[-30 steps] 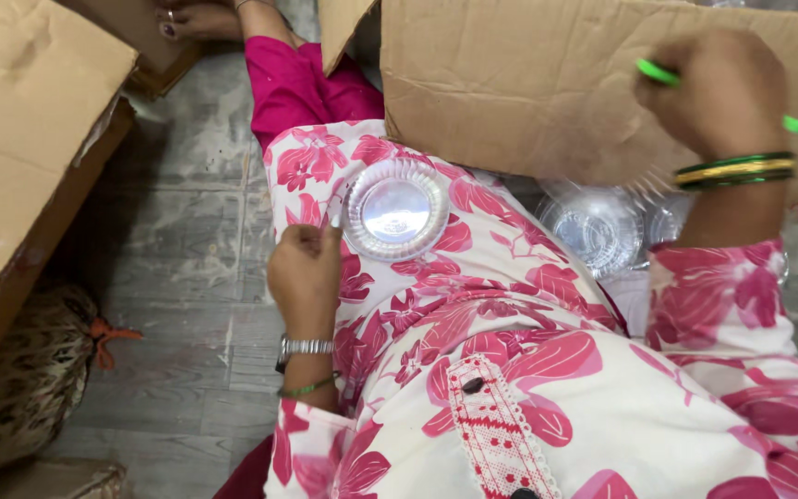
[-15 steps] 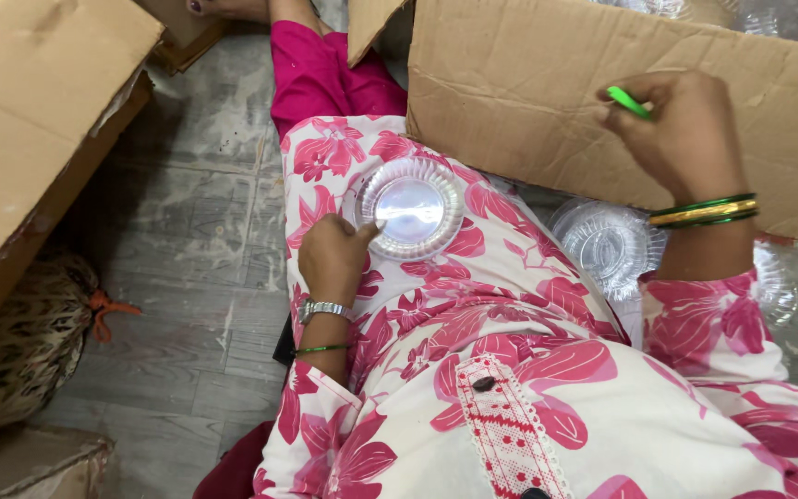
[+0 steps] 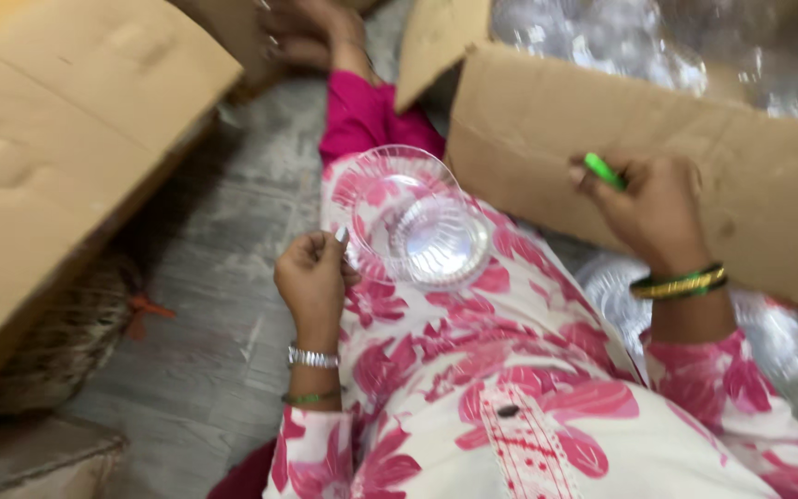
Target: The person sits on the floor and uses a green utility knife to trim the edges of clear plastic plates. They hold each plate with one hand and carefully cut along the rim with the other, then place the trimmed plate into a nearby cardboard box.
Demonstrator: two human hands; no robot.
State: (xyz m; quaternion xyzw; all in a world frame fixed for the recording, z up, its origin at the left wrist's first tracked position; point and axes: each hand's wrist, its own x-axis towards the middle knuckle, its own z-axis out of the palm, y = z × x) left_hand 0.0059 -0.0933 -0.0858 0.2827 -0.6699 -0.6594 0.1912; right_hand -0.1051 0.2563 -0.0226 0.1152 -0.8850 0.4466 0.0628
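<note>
Informal packing workspace, likely small workshop or storeroom floor. Work done seated on bare grey stone floor (image 3: 205, 360). Large open cardboard cartons (image 3: 695, 157) set on both sides, one filled with clear plastic bowls (image 3: 658, 46). Woven basket (image 3: 57, 342) tucked under left carton.

– That bowl (image 3: 415, 222) her left hand (image 3: 311, 277) is pinching, is it looking like glass to you?

– It is looking like thin clear plastic, glossy and ribbed. The green marker (image 3: 603, 171) in her right hand (image 3: 653, 208) is shining too.

– The cardboard box (image 3: 695, 157) is looking matt and papery.

– And the stone floor (image 3: 196, 305) is showing grey, rough and scuffed, while her floral dress (image 3: 510, 388) is lying as soft cloth.
</note>
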